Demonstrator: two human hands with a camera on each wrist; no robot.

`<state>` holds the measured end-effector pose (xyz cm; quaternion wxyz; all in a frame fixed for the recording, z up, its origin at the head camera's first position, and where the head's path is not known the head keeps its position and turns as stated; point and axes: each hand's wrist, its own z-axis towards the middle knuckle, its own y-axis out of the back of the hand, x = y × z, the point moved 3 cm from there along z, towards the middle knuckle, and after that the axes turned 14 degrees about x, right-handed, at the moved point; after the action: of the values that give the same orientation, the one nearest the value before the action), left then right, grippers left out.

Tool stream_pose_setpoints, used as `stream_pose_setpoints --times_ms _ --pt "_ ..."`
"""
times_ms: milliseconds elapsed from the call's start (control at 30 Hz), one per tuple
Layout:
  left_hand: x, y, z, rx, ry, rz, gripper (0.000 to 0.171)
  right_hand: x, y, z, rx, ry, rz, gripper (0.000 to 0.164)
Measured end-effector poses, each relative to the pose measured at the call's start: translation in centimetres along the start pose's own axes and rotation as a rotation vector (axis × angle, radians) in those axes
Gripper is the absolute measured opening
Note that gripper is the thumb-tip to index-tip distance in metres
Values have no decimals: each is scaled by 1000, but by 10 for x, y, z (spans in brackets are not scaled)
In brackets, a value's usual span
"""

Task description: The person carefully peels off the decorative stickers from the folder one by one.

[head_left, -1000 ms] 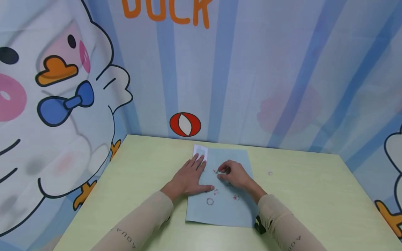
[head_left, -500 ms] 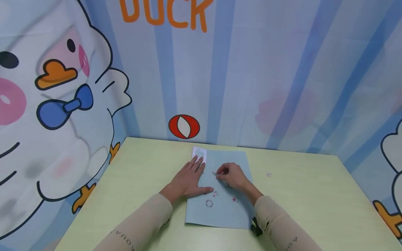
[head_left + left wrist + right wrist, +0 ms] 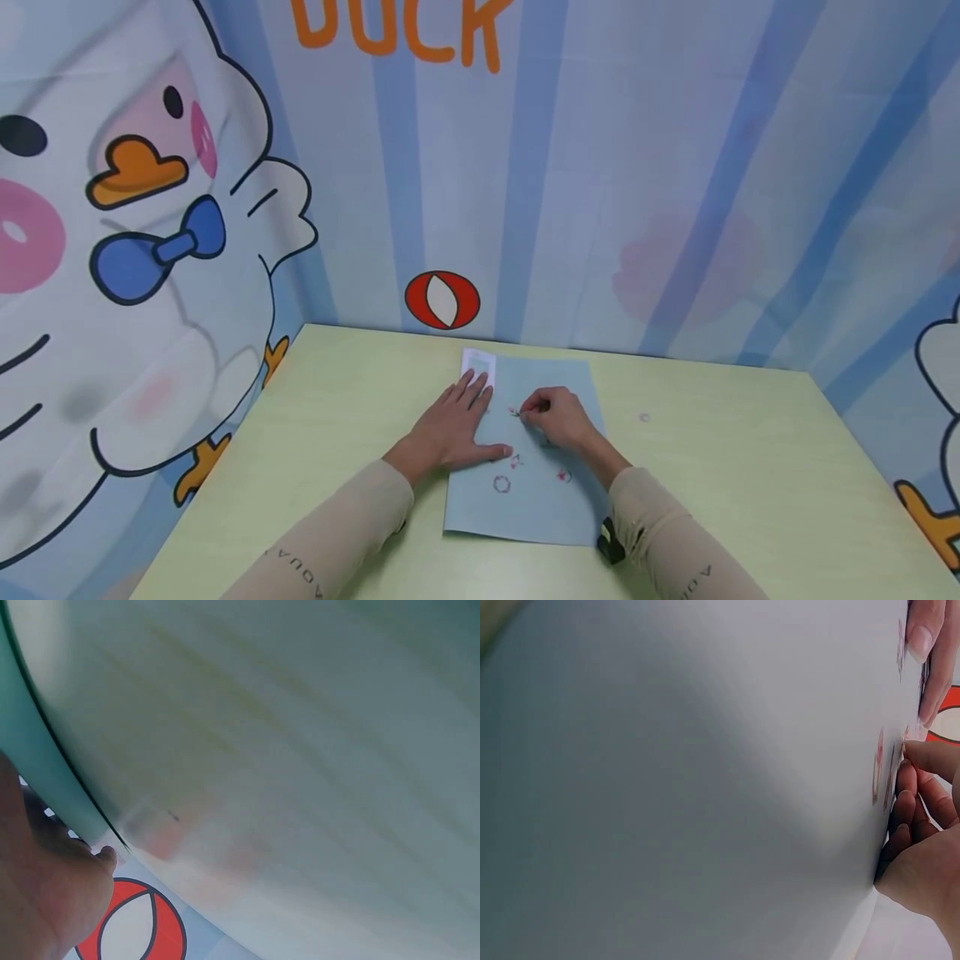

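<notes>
A light blue sheet of paper (image 3: 525, 517) lies on the table, with several small floral stickers on it. My left hand (image 3: 453, 429) rests on its left side with the fingers spread; the fingertips overlap a small white card (image 3: 480, 360) at the top left corner. My right hand (image 3: 561, 419) is low over the sheet, thumb and forefinger pinching the edge of a small flower sticker (image 3: 513, 411). In the right wrist view the right hand (image 3: 930, 825) has its thumb and fingertips together right at the paper surface, the other fingers curled beneath.
A wreath sticker (image 3: 502, 484), a pink flower sticker (image 3: 563, 476) and another flower sticker (image 3: 517, 461) sit lower on the sheet. A small pale round scrap (image 3: 644, 417) lies on the yellow table (image 3: 735, 467) to the right. A printed duck curtain (image 3: 570, 167) stands behind the table.
My right thumb and forefinger have come together at the flower sticker, where they were apart a second ago. The left hand stays in place on the sheet.
</notes>
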<state>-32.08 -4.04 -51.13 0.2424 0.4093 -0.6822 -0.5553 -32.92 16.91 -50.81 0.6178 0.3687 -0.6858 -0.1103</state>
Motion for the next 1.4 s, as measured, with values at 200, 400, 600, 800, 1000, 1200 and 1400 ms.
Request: stream_pose_setpoints --times_ms 200,400,600,800,1000,1200,1400 --pt "0 1 0 0 2 5 109 0 0 0 -3 -13 12 4" --pt "-1 2 -1 5 4 4 108 1 0 -2 2 -7 30 6" --pt "-1 2 -2 4 11 17 110 -1 2 -4 35 27 58 8" --pt "0 1 -1 -1 7 15 109 -6 6 -4 103 84 96 7" --pt "0 1 0 -3 3 12 109 -5 12 -6 143 140 131 8" --pt "-3 3 -2 5 -3 1 109 -9 26 -12 101 128 214 11" --pt "-2 2 -1 8 7 7 110 -13 38 -16 51 113 225 10"
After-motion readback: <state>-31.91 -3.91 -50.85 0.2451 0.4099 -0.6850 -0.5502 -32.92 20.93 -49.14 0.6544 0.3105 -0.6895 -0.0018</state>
